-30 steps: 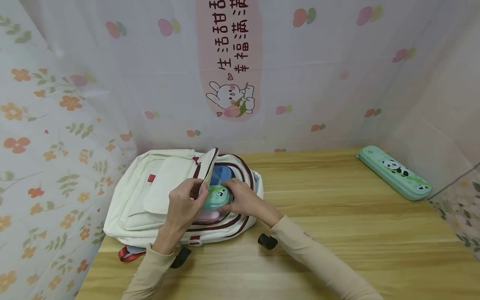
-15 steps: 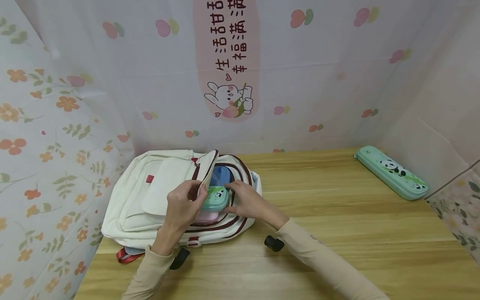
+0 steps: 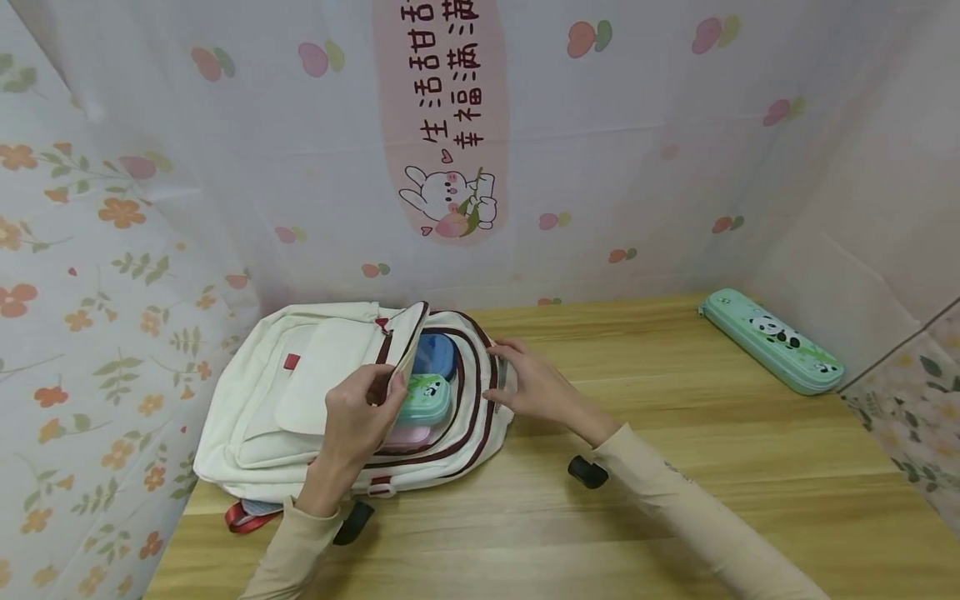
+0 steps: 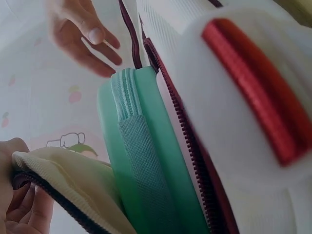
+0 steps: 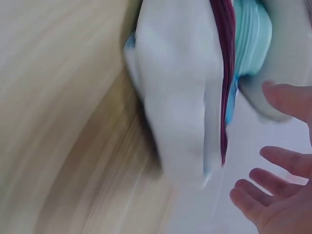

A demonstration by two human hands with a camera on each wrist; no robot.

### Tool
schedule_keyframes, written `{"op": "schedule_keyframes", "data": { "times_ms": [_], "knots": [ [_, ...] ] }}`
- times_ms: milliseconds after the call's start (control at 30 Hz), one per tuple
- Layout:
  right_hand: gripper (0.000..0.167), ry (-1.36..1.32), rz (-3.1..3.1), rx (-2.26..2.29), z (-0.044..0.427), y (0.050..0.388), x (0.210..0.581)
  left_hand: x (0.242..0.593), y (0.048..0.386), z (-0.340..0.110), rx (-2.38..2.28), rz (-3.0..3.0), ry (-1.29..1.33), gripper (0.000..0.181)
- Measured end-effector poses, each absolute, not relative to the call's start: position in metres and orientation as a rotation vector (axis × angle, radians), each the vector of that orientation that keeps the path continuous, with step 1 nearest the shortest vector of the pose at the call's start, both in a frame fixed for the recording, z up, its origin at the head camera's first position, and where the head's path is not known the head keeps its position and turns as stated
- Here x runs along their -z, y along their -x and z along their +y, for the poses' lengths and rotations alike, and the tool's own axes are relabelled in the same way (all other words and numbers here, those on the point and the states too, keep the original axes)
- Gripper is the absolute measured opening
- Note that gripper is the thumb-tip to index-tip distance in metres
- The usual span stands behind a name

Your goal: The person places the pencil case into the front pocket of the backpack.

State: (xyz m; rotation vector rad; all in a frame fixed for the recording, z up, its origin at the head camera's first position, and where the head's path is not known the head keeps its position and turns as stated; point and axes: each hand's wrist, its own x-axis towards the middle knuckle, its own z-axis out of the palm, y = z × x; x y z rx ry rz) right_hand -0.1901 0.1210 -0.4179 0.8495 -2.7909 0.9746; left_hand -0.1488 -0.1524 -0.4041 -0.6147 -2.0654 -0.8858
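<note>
A white backpack (image 3: pixel 251 408) with dark red zips lies on the table, its compartment unzipped. My left hand (image 3: pixel 354 421) pinches the edge of the raised front flap (image 4: pixel 73 183). Inside the compartment sits a mint-green panda pencil case (image 3: pixel 427 402); its strap and zip show in the left wrist view. A blue case (image 3: pixel 435 356) lies behind it and a pink item (image 3: pixel 407 435) in front, both partly hidden. My right hand (image 3: pixel 542 392) is just off the bag's right end, fingers spread and holding nothing, as the right wrist view also shows.
Another mint-green panda pencil case (image 3: pixel 776 340) lies at the table's far right. The wooden table (image 3: pixel 637 375) runs between it and the backpack. Patterned cloth (image 3: pixel 315 167) hangs behind and at both sides. A red strap (image 3: pixel 247 518) sticks out at the bag's lower left.
My right hand has let go of the mint-green pencil case in the bag and moved right, away from the compartment. My left hand keeps its pinch on the flap.
</note>
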Motion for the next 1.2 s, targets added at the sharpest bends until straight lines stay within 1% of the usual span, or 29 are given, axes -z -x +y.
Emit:
{"op": "schedule_keyframes", "data": {
  "times_ms": [267, 567, 933, 1200],
  "knots": [
    [0.066, -0.724, -2.76, -0.973, 0.158, 0.194, 0.423, 0.406, 0.149, -0.153, 0.886, -2.061, 0.617, 0.009],
    [0.073, -0.607, -2.764, -0.91, 0.199, 0.196, 0.43, 0.409, 0.149, -0.156, 0.9, -2.058, 0.631, 0.01],
    [0.084, -0.36, -2.884, -0.878, 0.274, 0.208, 0.431, 0.41, 0.149, -0.156, 0.911, -2.082, 0.648, 0.01],
    [0.091, -0.189, -2.834, -0.864, 0.333, 0.217, 0.427, 0.409, 0.149, -0.155, 0.898, -2.085, 0.653, 0.01]
  ]
}}
